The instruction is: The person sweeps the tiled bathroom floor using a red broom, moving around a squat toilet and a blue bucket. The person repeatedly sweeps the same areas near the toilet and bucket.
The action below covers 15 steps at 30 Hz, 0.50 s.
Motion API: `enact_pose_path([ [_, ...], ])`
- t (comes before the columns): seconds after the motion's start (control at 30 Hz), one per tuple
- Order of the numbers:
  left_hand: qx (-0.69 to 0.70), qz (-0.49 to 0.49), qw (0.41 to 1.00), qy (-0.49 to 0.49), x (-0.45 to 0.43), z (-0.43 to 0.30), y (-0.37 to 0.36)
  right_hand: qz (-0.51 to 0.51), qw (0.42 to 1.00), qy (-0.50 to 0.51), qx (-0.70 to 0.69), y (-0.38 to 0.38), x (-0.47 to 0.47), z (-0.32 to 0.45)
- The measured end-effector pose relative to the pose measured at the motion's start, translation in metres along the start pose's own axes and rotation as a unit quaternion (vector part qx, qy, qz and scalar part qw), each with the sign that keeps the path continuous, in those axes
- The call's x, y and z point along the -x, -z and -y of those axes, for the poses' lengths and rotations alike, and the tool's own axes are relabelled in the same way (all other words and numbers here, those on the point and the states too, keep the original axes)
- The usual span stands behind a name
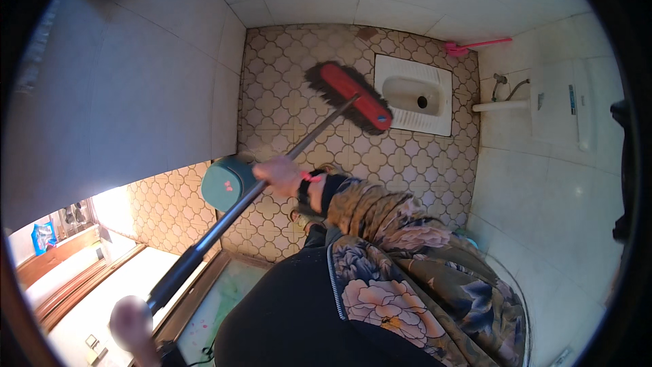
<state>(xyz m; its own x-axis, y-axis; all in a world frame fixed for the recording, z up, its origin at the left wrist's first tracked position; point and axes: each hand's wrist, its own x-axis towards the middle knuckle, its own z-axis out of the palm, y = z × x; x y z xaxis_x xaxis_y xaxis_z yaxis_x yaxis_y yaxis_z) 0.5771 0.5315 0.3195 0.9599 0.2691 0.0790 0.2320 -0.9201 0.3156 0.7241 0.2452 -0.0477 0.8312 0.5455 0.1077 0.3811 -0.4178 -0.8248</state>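
Observation:
A long-handled broom [355, 97] with a red head and dark bristles is over the patterned tile floor, left of a white squat toilet [413, 94]. My right hand [279, 175] grips the middle of its metal pole, with a pink and black band at the wrist. Near the pole's dark upper end, at the lower left, is my left hand [131, 322]; it is blurred, but its fingers appear closed round the end. The broom head's lower right end lies close to the toilet's left rim, and whether it touches is unclear.
A green lidded bin [224, 184] stands beside the pole. A pink brush [457, 49] leans in the far right corner. On the right wall are a white cistern [558, 104] and its pipe. A doorway with a dark frame [196, 293] opens at lower left.

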Motion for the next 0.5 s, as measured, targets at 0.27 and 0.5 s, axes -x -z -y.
enact_pose_path([
  [0.27, 0.02, -0.013, 0.998, -0.058, 0.034, -0.025, -0.038, 0.085, 0.982, -0.102, 0.133, 0.073, 0.028, 0.0],
  [0.5, 0.033, -0.1, 0.993, 0.056, 0.063, 0.041, 0.074, 0.05, 0.996, 0.0, 0.075, 0.032, 0.013, 0.114],
])
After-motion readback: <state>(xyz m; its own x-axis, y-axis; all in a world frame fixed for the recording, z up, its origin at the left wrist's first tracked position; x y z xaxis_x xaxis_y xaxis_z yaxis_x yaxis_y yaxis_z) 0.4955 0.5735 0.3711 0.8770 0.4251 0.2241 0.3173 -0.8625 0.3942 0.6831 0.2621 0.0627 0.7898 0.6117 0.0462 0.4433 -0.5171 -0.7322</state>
